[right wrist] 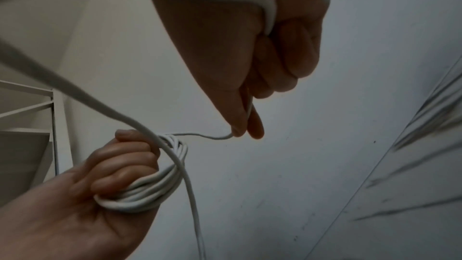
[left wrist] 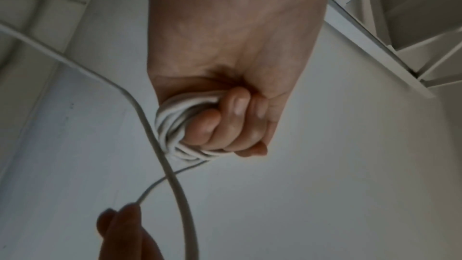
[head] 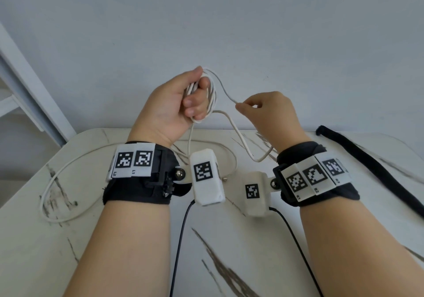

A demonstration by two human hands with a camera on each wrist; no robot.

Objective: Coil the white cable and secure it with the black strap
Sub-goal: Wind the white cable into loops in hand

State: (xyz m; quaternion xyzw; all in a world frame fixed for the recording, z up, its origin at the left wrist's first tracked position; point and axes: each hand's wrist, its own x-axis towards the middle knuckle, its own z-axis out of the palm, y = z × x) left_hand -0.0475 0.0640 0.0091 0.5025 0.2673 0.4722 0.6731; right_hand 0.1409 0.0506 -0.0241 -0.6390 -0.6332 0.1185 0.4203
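Note:
My left hand (head: 181,99) is raised above the table's far edge, fingers curled round a small coil of the white cable (head: 212,94); the coil (left wrist: 172,126) shows wrapped by the fingers in the left wrist view. My right hand (head: 263,110) pinches the cable's free run (right wrist: 200,134) between thumb and forefinger, a short way right of the coil (right wrist: 150,189). The remaining cable hangs down and trails in a wide loop (head: 59,182) on the table. The black strap (head: 367,159) lies flat on the table at the right, untouched.
A white marbled table (head: 229,239) lies below my arms, its far edge against a pale wall (head: 229,21). A white shelf frame (head: 27,90) stands at the left. Black wrist-camera leads (head: 181,239) run along the table towards me.

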